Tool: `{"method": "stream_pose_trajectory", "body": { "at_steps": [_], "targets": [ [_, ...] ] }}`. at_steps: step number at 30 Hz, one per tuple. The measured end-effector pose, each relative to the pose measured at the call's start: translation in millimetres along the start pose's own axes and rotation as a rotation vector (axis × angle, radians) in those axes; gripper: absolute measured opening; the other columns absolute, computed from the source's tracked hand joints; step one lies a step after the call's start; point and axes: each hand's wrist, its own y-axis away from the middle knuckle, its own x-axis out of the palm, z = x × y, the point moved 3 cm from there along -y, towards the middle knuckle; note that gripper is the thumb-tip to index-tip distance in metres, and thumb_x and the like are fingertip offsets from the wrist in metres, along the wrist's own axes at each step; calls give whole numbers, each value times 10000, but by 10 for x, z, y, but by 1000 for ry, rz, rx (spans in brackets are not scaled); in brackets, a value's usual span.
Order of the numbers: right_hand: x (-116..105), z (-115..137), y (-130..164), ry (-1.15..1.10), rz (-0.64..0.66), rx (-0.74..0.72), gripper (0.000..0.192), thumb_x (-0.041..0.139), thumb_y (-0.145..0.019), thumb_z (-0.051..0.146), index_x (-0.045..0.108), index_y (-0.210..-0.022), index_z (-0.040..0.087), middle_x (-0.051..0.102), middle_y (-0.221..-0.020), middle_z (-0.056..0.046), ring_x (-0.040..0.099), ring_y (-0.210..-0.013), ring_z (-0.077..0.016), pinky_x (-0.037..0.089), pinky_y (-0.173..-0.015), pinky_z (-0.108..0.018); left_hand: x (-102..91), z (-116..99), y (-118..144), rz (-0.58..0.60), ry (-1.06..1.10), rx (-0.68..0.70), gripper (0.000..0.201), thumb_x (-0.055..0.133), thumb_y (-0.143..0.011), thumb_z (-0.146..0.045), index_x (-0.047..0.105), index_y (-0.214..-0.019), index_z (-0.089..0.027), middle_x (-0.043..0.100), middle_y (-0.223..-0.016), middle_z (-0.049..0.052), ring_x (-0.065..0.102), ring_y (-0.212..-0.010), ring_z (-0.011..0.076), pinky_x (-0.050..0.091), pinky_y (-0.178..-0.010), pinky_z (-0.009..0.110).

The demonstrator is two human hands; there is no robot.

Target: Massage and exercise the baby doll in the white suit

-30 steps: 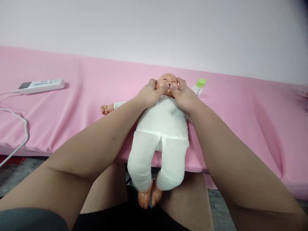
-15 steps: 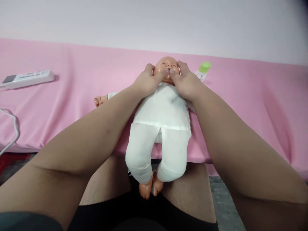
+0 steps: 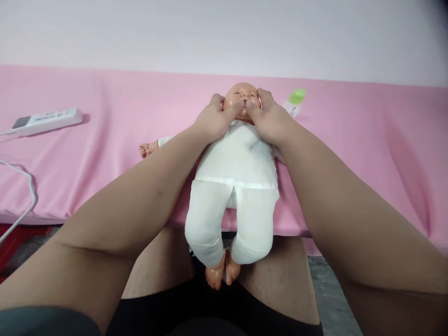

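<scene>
The fingers (image 3: 234, 108) of the left hand (image 3: 213, 122) were curled against the cheek of the plastic baby doll in white cloth clothes (image 3: 238, 172), the thumb pressed beside its mouth and the other fingers wrapped round the side of the head. The right hand (image 3: 269, 122) mirrored it, thumb at the other corner of the mouth, fingers cupping the far side of the head, so both hands were closed on the doll's head and their thumbs nearly met over the lips. The doll lay on its back on the pink sheet-covered bed (image 3: 105, 154), head away from the person, one bare arm stretched out to the left, its white legs hanging over the bed's edge with the bare feet dangling between the person's knees. Both forearms ran along either side of the doll's body. Just beyond the right hand lay a white tube with a green cap (image 3: 295, 101). Well off to the left on the sheet rested a white handheld device (image 3: 47, 120), with a white cable (image 3: 21, 205) looping down over the bed's edge.
</scene>
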Motion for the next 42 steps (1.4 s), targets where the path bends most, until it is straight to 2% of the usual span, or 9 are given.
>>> {"method": "stream_pose_trajectory", "body": {
  "at_steps": [3, 6, 13, 20, 27, 37, 42],
  "targets": [
    [-6, 35, 29, 9, 46, 91, 699, 411, -955, 606, 238, -1532, 252, 473, -1466, -91, 423, -1365, -355, 308, -1121, -599, 1, 5, -3, -8, -12, 11, 489, 501, -855, -619, 488, -1170, -245, 654, -1151, 87, 549, -1200, 298, 399, -1007, 412],
    [-3, 72, 33, -6, 49, 63, 698, 409, -950, 607, 234, -1536, 271, 472, -1473, -72, 408, -1378, -348, 296, -1131, -597, -1, -9, 5, -5, -27, 2, 507, 491, -849, -634, 484, -1176, -246, 652, -1175, 102, 564, -1177, 301, 404, -996, 407],
    [9, 118, 57, 11, -1, 98, 757, 427, -919, 641, 268, -1538, 234, 448, -1493, -103, 437, -1358, -352, 298, -1138, -568, -24, -18, 14, -23, -68, -2, 618, 479, -815, -714, 496, -1200, -231, 656, -1217, 124, 608, -1094, 301, 445, -921, 381],
    [2, 207, 87, 43, 36, 144, 789, 389, -928, 644, 219, -1562, 207, 395, -1529, -105, 429, -1365, -349, 319, -1140, -509, -43, 6, -8, -35, -96, 0, 637, 477, -821, -716, 502, -1216, -218, 667, -1207, 132, 627, -1061, 300, 456, -884, 369],
    [22, 216, 89, 35, 38, 134, 784, 373, -940, 627, 208, -1564, 183, 381, -1535, -115, 395, -1391, -331, 283, -1160, -477, -62, -7, 8, -25, -82, 32, 632, 471, -845, -693, 492, -1241, -201, 640, -1268, 138, 621, -1098, 287, 462, -888, 347],
    [11, 249, 119, 13, 52, 163, 774, 368, -934, 647, 200, -1567, 235, 393, -1529, -102, 414, -1379, -335, 307, -1143, -489, -83, 3, 8, -21, -90, 32, 652, 467, -844, -704, 496, -1257, -201, 639, -1270, 143, 625, -1092, 295, 470, -878, 358],
    [19, 230, 117, -16, 30, 155, 788, 342, -926, 691, 236, -1561, 236, 377, -1540, -87, 397, -1396, -307, 290, -1160, -450, -78, 35, -14, -16, -104, 62, 692, 424, -855, -723, 493, -1284, -185, 629, -1281, 161, 618, -1108, 301, 462, -887, 366]
  ]
}}
